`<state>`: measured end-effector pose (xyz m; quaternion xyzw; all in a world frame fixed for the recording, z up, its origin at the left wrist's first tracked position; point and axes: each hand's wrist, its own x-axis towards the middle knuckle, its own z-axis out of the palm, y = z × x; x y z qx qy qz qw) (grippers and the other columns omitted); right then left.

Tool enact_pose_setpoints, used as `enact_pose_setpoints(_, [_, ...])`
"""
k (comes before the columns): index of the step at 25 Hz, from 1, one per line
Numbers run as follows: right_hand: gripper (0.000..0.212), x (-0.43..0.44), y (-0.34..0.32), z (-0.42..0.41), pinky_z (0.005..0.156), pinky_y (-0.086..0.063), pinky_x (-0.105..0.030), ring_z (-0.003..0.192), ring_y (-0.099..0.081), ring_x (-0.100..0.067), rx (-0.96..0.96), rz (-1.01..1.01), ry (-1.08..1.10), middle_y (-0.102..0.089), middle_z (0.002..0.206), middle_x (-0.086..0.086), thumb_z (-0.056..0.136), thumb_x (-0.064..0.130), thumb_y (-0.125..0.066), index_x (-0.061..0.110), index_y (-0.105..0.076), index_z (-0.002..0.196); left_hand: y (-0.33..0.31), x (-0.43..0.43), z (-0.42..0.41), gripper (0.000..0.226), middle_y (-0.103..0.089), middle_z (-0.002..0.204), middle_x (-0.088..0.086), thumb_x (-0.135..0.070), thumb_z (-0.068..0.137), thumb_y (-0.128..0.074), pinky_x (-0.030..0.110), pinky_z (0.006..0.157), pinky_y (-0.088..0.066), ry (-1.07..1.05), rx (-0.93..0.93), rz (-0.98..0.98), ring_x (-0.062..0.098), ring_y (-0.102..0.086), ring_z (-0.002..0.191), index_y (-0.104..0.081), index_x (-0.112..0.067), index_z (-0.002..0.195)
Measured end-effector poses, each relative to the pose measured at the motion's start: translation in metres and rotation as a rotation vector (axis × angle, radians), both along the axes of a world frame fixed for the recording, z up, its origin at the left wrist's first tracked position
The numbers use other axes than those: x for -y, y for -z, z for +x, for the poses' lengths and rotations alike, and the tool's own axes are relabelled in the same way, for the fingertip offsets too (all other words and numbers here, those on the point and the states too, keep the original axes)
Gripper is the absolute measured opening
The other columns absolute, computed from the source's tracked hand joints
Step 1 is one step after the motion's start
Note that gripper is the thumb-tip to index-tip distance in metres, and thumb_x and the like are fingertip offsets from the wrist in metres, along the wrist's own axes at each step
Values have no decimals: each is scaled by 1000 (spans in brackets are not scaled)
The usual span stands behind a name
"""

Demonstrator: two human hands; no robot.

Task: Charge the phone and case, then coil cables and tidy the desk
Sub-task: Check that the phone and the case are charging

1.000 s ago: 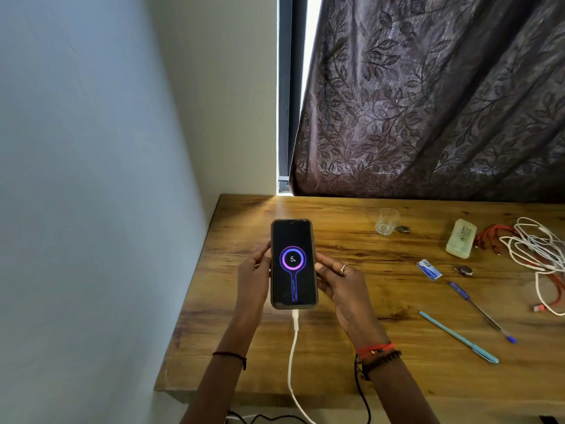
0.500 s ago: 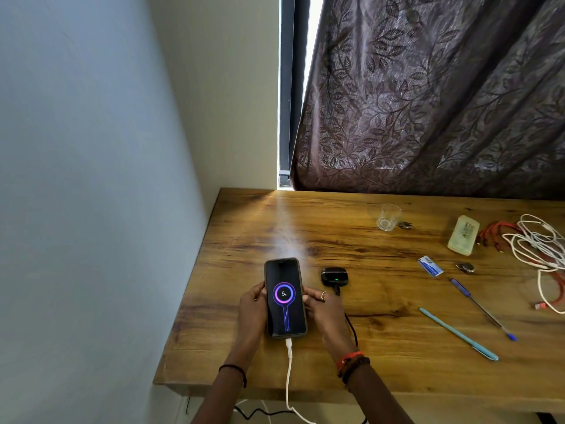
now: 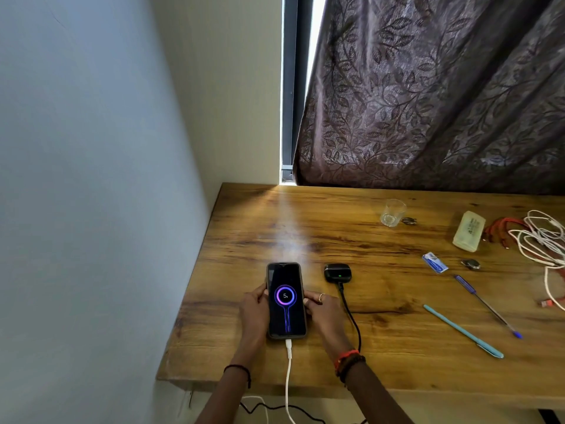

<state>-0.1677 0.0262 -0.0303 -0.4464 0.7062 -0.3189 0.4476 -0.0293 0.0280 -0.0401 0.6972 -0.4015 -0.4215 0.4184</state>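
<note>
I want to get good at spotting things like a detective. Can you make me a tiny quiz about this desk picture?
1. True or false: the left hand and the right hand both hold the phone by its sides.
2. Pick one: what colour is the cable plugged into the small black case with the green light? A) white B) black C) orange
3. Fill in: the glowing ring on the phone's screen shows the number ___.

Key: 1 true. 2 B, the black cable runs from it toward the desk's near edge. 3 is 5.
</note>
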Motion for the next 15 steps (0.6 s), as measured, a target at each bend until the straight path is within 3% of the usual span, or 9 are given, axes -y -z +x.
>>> enact_pose_setpoints(3, [28, 0, 2, 0, 92, -53, -35, 107, -60, -16, -38, 1, -14, -64, 120, -4, 92, 12, -54, 15, -62, 118, 19, 4, 2, 32, -64, 111, 11, -16, 95, -48, 39, 77, -58, 7, 87, 29, 17, -65, 90, -58, -20, 126])
enact_pose_setpoints(6, [28, 0, 3, 1, 91, -52, -33, 106, -60, -16, -65, -18, -29, -64, 119, -5, 91, 12, -55, 13, -62, 118, 13, 0, 1, 31, -58, 112, 12, -13, 95, -48, 32, 82, -55, -2, 98, 11, 16, -59, 95, -57, -16, 125])
enact_pose_setpoints(10, [24, 1, -1, -4, 82, -53, -24, 97, -63, -15, -43, -24, -48, -67, 110, -5, 92, 12, -54, 10, -64, 114, 5, -3, 6, 30, -55, 113, 10, -17, 96, -48, 21, 77, -49, 17, 98, -39, 16, -57, 99, -55, -21, 125])
enact_pose_setpoints(13, [14, 4, -18, -20, 68, -50, -18, 78, -63, -14, 28, -68, -9, -66, 84, -1, 94, 20, -53, 13, -65, 96, -8, 0, 7, 28, -48, 117, 4, -16, 97, -47, 9, 60, -47, -24, 125, -86, 7, -55, 87, -55, -18, 123])
enact_pose_setpoints(15, [14, 11, -30, -39, 65, -49, -18, 75, -63, -14, 25, -149, 39, -66, 80, -1, 94, 22, -52, 19, -63, 85, -20, 5, 0, 25, -44, 111, 2, -12, 97, -46, 5, 60, -45, -25, 162, -163, 8, -54, 87, -57, -14, 120])
